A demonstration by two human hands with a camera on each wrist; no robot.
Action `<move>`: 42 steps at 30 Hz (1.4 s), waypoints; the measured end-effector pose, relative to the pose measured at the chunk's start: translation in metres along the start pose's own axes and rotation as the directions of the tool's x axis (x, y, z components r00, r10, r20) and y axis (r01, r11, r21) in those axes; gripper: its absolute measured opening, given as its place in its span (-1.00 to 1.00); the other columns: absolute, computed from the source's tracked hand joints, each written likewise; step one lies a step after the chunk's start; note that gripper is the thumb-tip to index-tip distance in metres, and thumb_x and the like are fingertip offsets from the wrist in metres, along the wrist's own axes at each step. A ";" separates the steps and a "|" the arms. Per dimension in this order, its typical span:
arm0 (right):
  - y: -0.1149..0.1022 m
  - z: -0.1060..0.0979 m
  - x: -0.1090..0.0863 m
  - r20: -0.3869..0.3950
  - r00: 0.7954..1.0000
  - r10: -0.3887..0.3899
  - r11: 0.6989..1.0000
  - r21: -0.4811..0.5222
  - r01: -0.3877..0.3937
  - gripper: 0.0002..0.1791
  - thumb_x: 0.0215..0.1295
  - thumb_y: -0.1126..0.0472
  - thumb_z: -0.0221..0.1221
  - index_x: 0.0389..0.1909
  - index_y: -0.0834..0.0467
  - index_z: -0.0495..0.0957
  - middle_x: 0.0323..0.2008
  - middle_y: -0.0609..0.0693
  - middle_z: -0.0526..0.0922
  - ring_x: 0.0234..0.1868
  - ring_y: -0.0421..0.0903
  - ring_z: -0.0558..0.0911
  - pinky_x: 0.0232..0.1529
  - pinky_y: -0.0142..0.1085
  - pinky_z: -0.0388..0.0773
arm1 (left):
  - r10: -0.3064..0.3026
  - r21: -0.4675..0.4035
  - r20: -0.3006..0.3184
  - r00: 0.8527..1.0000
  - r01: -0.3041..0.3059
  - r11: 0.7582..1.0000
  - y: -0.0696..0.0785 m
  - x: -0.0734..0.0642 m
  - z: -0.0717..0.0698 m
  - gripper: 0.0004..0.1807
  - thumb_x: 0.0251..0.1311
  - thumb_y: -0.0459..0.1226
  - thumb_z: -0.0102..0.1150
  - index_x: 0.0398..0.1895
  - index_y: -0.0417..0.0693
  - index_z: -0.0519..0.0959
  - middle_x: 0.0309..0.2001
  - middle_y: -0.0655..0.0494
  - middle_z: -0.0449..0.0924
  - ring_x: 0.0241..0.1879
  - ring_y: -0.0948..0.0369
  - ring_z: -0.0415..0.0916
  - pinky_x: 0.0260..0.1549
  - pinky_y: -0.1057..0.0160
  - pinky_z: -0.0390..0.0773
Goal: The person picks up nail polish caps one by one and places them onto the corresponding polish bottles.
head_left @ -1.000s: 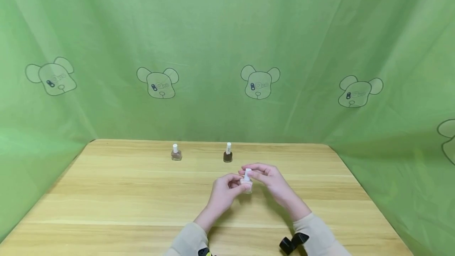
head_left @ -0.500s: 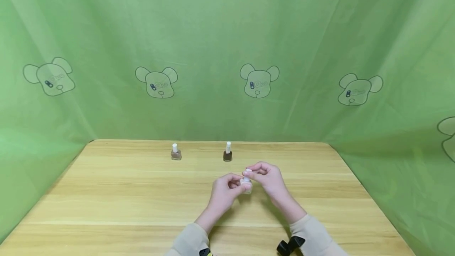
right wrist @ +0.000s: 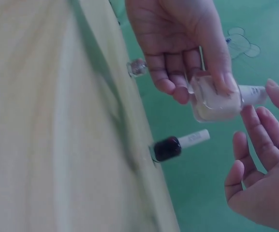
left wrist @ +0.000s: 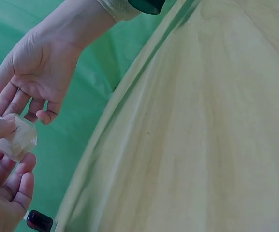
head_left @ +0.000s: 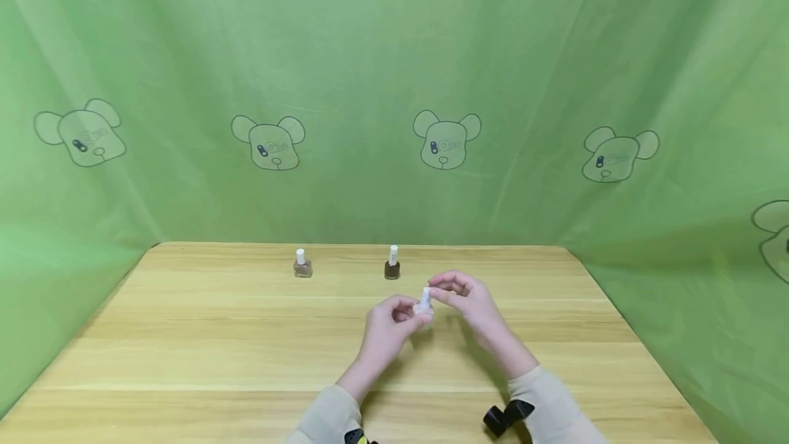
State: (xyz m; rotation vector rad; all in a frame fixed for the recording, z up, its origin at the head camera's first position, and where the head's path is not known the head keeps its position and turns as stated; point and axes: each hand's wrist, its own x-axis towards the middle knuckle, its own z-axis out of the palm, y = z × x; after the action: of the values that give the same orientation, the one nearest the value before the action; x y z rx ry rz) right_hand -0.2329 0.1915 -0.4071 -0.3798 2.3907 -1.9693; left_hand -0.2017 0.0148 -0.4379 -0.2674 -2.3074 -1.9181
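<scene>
Above the front middle of the table, my left hand (head_left: 385, 331) holds a small glass bottle of pale nail polish (right wrist: 217, 100) by its body. Its thumb presses one face, seen closely in the right wrist view, with the other fingers behind. The white cap (head_left: 425, 297) points up, lettering on its side. My right hand (head_left: 473, 305) pinches this cap near its end between thumb and fingertips, its other fingers spread loosely. In the left wrist view, the bottle's clear base (left wrist: 24, 137) faces right, while the cap runs off the left edge.
A dark nail polish bottle (head_left: 392, 270) with a white cap stands upright near the table's back edge. Left of it stands a mauve one (head_left: 303, 268). Green cloth (head_left: 345, 204) printed with bear heads surrounds the wooden table (head_left: 203, 348).
My right fingers have shifted on the cap, so more of its white side and lettering shows. Both hands and the bottle have risen slightly in view; the standing bottles keep their places.
</scene>
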 end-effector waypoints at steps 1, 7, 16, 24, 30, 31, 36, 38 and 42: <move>-0.001 -0.003 0.001 -0.008 1.000 -0.008 1.000 0.006 0.008 -0.58 0.20 0.23 0.30 0.01 0.37 0.51 -0.30 -0.29 0.71 -0.14 -0.25 0.63 0.12 -0.21 0.44 | 0.003 -0.003 0.000 1.000 -0.003 1.000 0.000 0.002 0.001 -0.65 0.00 -0.18 0.45 -0.19 -0.18 0.66 -0.31 0.00 0.68 -0.37 0.31 0.51 -0.35 0.45 0.57; -0.009 -0.022 0.003 -0.063 0.998 -0.018 0.999 0.026 0.020 -0.61 0.24 0.22 0.27 0.03 0.34 0.50 -0.29 -0.33 0.71 -0.12 -0.29 0.64 0.10 -0.29 0.47 | 0.017 -0.016 -0.004 1.000 -0.017 1.000 0.005 0.013 0.011 -0.62 0.00 -0.16 0.45 -0.15 -0.17 0.65 -0.26 -0.02 0.70 -0.35 0.28 0.55 -0.35 0.44 0.59; -0.008 -0.065 0.007 -0.208 0.977 -0.045 0.990 0.121 0.071 -0.78 0.31 0.20 0.22 -0.06 0.13 0.56 -0.29 -0.32 0.74 -0.19 -0.28 0.64 -0.21 -0.45 0.48 | 0.010 -0.079 -0.015 1.000 -0.011 0.997 0.015 0.037 0.028 -0.62 -0.02 -0.20 0.47 -0.13 -0.17 0.65 -0.23 -0.06 0.70 -0.34 0.28 0.55 -0.37 0.44 0.59; 0.003 -0.106 0.011 -0.325 0.946 -0.020 0.927 0.347 0.139 -0.86 0.35 0.28 0.17 -0.29 -0.04 0.62 -0.37 -0.24 0.76 -0.31 -0.29 0.62 -0.32 -0.49 0.47 | 0.029 -0.074 -0.011 1.000 -0.030 0.997 0.018 0.063 0.049 -0.63 -0.03 -0.24 0.47 -0.12 -0.15 0.65 -0.21 -0.04 0.70 -0.32 0.31 0.55 -0.35 0.46 0.60; 0.020 -0.138 0.006 -0.324 0.946 0.010 0.857 0.490 0.159 -0.82 0.41 0.30 0.09 -0.26 0.01 0.64 -0.34 -0.17 0.77 -0.30 -0.26 0.64 -0.28 -0.44 0.46 | 0.044 -0.051 0.035 0.998 -0.043 0.998 0.016 0.078 0.068 -0.65 -0.02 -0.26 0.45 -0.13 -0.15 0.65 -0.20 -0.03 0.70 -0.33 0.35 0.56 -0.33 0.47 0.61; 0.024 -0.142 0.006 -0.320 0.947 0.018 0.848 0.506 0.155 -0.82 0.42 0.29 0.08 -0.25 0.01 0.64 -0.33 -0.16 0.77 -0.30 -0.26 0.64 -0.28 -0.44 0.46 | 0.045 -0.051 0.040 0.998 -0.043 0.998 0.016 0.081 0.071 -0.65 -0.02 -0.27 0.46 -0.13 -0.16 0.65 -0.20 -0.03 0.70 -0.33 0.35 0.56 -0.33 0.47 0.61; 0.045 -0.161 0.001 -0.261 0.963 0.070 0.802 0.589 0.102 -0.81 0.47 0.23 0.02 -0.18 0.01 0.62 -0.27 -0.16 0.77 -0.27 -0.25 0.63 -0.26 -0.43 0.45 | 0.048 -0.031 0.062 0.997 -0.046 0.998 0.010 0.094 0.085 -0.65 -0.03 -0.28 0.46 -0.12 -0.15 0.65 -0.19 -0.02 0.70 -0.33 0.35 0.55 -0.34 0.49 0.59; 0.053 -0.167 0.000 -0.229 0.968 0.102 0.763 0.643 0.072 -0.80 0.48 0.20 0.00 -0.15 0.01 0.61 -0.23 -0.15 0.77 -0.24 -0.24 0.62 -0.24 -0.42 0.44 | 0.045 -0.016 0.069 0.997 -0.044 0.999 0.007 0.099 0.089 -0.64 -0.02 -0.27 0.46 -0.12 -0.15 0.65 -0.18 -0.01 0.70 -0.33 0.36 0.55 -0.35 0.50 0.58; 0.064 -0.176 -0.004 -0.183 0.965 0.187 0.688 0.726 0.004 -0.81 0.48 0.13 0.01 -0.11 -0.03 0.61 -0.19 -0.16 0.75 -0.17 -0.23 0.56 -0.17 -0.41 0.41 | 0.042 0.000 0.077 0.996 -0.042 0.999 0.001 0.108 0.096 -0.64 -0.02 -0.27 0.46 -0.12 -0.16 0.65 -0.17 -0.01 0.71 -0.32 0.31 0.56 -0.34 0.49 0.57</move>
State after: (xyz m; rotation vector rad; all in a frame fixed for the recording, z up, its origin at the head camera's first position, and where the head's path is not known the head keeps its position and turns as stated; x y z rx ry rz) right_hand -0.2705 0.3729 -0.4344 0.0277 1.4413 -2.8015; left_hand -0.3057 0.1147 -0.4320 -0.3930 -2.3311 -1.9185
